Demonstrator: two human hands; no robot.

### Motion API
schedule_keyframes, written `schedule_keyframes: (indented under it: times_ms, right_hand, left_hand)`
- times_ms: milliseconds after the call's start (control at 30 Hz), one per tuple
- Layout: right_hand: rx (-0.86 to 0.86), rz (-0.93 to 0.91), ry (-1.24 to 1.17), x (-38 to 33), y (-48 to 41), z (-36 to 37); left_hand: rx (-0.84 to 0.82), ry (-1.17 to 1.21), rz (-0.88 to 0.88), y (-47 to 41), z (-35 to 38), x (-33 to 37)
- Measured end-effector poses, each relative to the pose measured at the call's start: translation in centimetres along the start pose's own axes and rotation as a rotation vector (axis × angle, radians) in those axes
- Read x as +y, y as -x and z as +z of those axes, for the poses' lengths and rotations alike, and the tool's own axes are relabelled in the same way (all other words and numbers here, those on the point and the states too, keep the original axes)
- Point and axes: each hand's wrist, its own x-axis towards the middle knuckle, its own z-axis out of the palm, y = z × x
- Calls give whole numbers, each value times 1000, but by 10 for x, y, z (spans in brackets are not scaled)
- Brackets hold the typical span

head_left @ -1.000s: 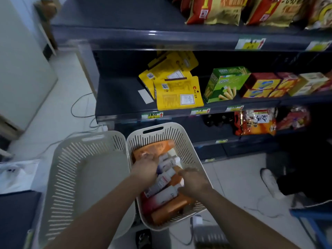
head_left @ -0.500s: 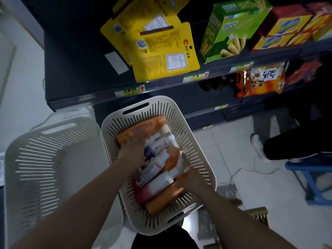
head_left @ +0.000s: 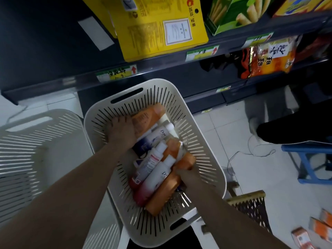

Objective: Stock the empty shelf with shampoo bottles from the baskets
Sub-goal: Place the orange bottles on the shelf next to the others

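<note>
A white slotted basket stands on the floor in front of the shelves and holds several shampoo bottles, orange ones and white ones with red or blue ends. My left hand lies at the basket's far end with its fingers closed on an orange bottle. My right hand is at the near right, gripping another orange bottle that lies lengthwise. White bottles lie between the two hands. The dark shelf at the upper left is bare apart from a white slip.
A second white basket stands to the left with nothing visible in it. Yellow packs, a green snack box and orange bags fill shelves to the right. A blue stool, a person's dark leg, a cable and small orange boxes lie on the floor.
The view has dropped lower and closer to the basket. My left hand has shifted onto the far orange bottle and my right hand has closed round the near orange one.
</note>
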Motion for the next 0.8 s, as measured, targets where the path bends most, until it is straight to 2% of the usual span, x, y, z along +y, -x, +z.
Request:
schedule_keyframes:
  times_ms: [33,167,267,433,667,800]
  right_hand:
    - [-9,10,-43,-2,4,1]
    - [-39,68,-238,-3,11,-5]
    - [-31,37,-282,-4,10,-1]
    - [3,-24,-271,-12,16,-1]
    - [-65,-33,-422,-26,29,-2]
    - [-117,9,-426,-33,35,0]
  left_hand:
    - [-36,41,-21,-1,3,1]
    - [-232,538,-121,4,9,5]
    - [-323,692,-114,14,7,11]
    - [-510,996,-238,24,2,2]
    - [-467,1198,-99,58,-12,12]
    - [-431,1105,58,68,-9,22]
